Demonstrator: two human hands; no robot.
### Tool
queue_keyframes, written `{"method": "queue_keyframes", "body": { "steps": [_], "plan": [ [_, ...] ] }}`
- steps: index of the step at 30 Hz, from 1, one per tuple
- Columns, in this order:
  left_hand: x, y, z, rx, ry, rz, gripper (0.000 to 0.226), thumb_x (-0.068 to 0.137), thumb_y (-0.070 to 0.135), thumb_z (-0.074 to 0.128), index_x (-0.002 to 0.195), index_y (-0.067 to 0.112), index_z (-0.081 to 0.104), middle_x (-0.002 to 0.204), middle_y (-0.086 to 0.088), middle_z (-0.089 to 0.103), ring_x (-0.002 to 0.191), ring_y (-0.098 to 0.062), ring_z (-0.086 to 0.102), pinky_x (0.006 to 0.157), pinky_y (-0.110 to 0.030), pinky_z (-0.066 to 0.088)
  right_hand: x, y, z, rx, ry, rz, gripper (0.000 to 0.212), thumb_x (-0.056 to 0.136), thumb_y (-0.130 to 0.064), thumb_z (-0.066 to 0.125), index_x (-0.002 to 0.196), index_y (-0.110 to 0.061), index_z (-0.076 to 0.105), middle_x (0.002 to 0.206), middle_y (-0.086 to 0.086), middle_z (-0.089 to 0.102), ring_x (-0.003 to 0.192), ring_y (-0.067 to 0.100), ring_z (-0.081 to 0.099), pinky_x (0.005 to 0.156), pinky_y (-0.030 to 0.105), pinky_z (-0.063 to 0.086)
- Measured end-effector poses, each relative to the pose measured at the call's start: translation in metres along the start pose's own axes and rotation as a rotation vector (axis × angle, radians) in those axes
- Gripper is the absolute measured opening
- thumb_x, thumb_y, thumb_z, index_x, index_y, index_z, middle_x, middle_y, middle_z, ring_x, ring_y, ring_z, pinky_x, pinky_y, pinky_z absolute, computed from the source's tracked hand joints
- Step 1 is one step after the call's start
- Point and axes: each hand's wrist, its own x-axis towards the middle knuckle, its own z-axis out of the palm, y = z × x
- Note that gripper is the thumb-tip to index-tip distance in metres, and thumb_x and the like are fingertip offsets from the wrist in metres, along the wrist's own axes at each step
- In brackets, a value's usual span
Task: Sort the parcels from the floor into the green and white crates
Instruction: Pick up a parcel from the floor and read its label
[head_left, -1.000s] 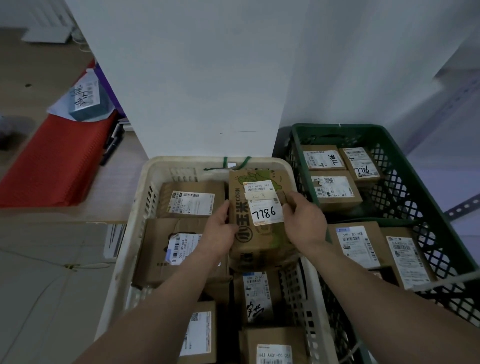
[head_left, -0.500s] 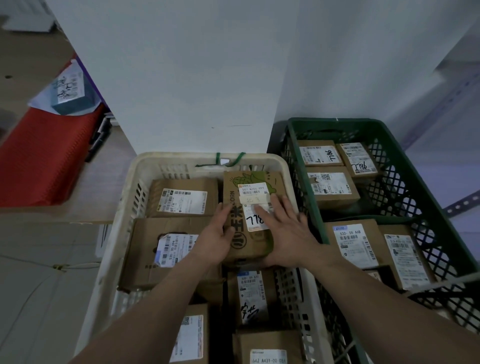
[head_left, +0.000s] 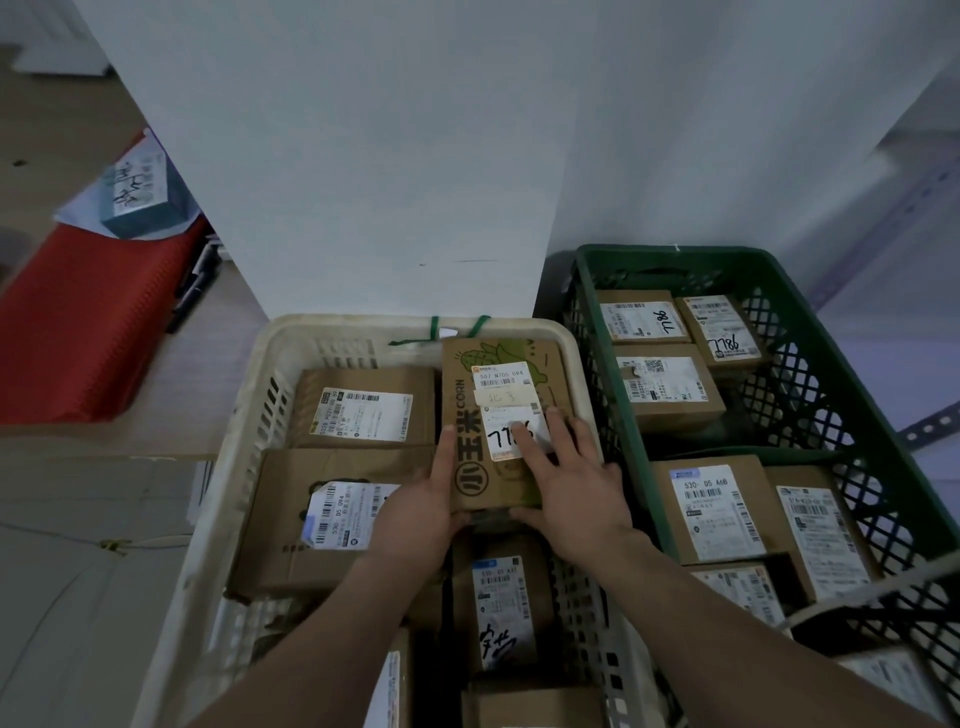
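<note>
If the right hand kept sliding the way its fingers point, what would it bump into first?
Probably the far rim of the cream plastic crate, after the right hand slides across the brown cardboard corn box under it; depth is unclear.

A corn box (head_left: 462, 395) lies flat in the far right corner of the white crate (head_left: 363, 332), beside other labelled parcels (head_left: 363, 410). The left grip (head_left: 421, 509) wraps the box's near left corner, thumb up along its left side. The right grip (head_left: 566, 488) lies flat on top, fingers spread across a handwritten label (head_left: 498, 441), thumb at the near edge. Just to the right stands the green crate (head_left: 675, 253), holding several brown parcels (head_left: 665, 384). Far left, a teal box (head_left: 140, 192) sits on a red mat (head_left: 88, 322).
</note>
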Motion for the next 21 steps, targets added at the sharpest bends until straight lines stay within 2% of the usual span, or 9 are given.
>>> {"method": "queue_keyframes", "body": {
  "steps": [3, 5, 6, 8, 10, 12, 15, 21],
  "plan": [
    [0.001, -0.004, 0.004, 0.039, 0.003, 0.015, 0.118, 0.093, 0.039, 0.065, 0.142, 0.039, -0.042, 0.133, -0.008, 0.057, 0.105, -0.023, 0.061, 0.087, -0.039, 0.053, 0.0, 0.0, 0.0, -0.019, 0.001, 0.003, 0.1, 0.094, -0.065, 0.057, 0.16, -0.044, -0.014, 0.171, 0.003, -0.019, 0.157, 0.033, -0.013, 0.115, 0.059, 0.034],
    [-0.002, -0.007, 0.006, 0.073, 0.026, 0.029, 0.122, 0.092, 0.037, 0.064, 0.134, 0.038, -0.051, 0.136, -0.009, 0.055, 0.115, -0.025, 0.054, 0.093, -0.042, 0.049, 0.0, -0.001, 0.0, -0.035, -0.002, 0.0, 0.101, 0.094, -0.067, 0.056, 0.159, -0.043, -0.017, 0.17, 0.004, -0.02, 0.157, 0.033, -0.014, 0.115, 0.059, 0.036],
    [-0.003, -0.008, 0.006, 0.096, 0.039, 0.02, 0.121, 0.092, 0.04, 0.063, 0.136, 0.033, -0.05, 0.14, -0.007, 0.053, 0.122, -0.025, 0.048, 0.097, -0.043, 0.046, 0.0, -0.001, 0.0, -0.043, -0.002, 0.0, 0.102, 0.094, -0.067, 0.056, 0.159, -0.043, -0.019, 0.17, 0.004, -0.021, 0.157, 0.033, -0.014, 0.115, 0.059, 0.036],
    [-0.008, -0.009, 0.01, 0.144, 0.049, -0.022, 0.117, 0.09, 0.051, 0.06, 0.149, 0.022, -0.036, 0.151, -0.001, 0.043, 0.135, -0.024, 0.035, 0.105, -0.047, 0.037, 0.0, -0.001, 0.001, -0.055, -0.008, 0.002, 0.102, 0.094, -0.068, 0.054, 0.158, -0.043, -0.021, 0.17, 0.004, -0.024, 0.157, 0.033, -0.016, 0.114, 0.058, 0.036],
    [-0.013, -0.01, 0.012, 0.166, 0.065, -0.056, 0.11, 0.086, 0.059, 0.059, 0.157, 0.021, -0.016, 0.16, 0.003, 0.026, 0.142, -0.021, 0.025, 0.11, -0.051, 0.03, 0.0, -0.001, 0.002, -0.056, -0.009, -0.001, 0.102, 0.095, -0.067, 0.054, 0.158, -0.043, -0.022, 0.169, 0.004, -0.025, 0.157, 0.033, -0.016, 0.114, 0.058, 0.036],
    [-0.012, -0.012, 0.01, 0.143, 0.072, -0.066, 0.1, 0.085, 0.052, 0.061, 0.159, 0.025, -0.001, 0.163, 0.006, 0.017, 0.145, -0.02, 0.018, 0.111, -0.052, 0.028, 0.001, 0.0, 0.001, -0.055, -0.001, -0.006, 0.102, 0.094, -0.067, 0.054, 0.158, -0.043, -0.021, 0.169, 0.004, -0.025, 0.157, 0.033, -0.016, 0.113, 0.058, 0.037],
    [-0.007, -0.014, 0.003, 0.111, 0.043, -0.079, 0.09, 0.082, 0.035, 0.062, 0.158, 0.031, 0.013, 0.162, 0.008, 0.016, 0.144, -0.021, 0.019, 0.107, -0.053, 0.03, 0.0, 0.0, 0.001, -0.061, -0.005, -0.008, 0.101, 0.094, -0.067, 0.055, 0.158, -0.044, -0.021, 0.169, 0.004, -0.025, 0.157, 0.033, -0.016, 0.112, 0.058, 0.038],
    [-0.006, -0.021, 0.001, 0.071, 0.022, -0.11, 0.075, 0.084, 0.03, 0.06, 0.152, 0.04, 0.03, 0.162, 0.006, 0.013, 0.144, -0.023, 0.016, 0.111, -0.055, 0.027, 0.0, 0.0, 0.001, -0.043, -0.021, -0.001, 0.1, 0.096, -0.065, 0.055, 0.158, -0.043, -0.02, 0.169, 0.002, -0.026, 0.157, 0.031, -0.019, 0.114, 0.06, 0.034]
  ]
}}
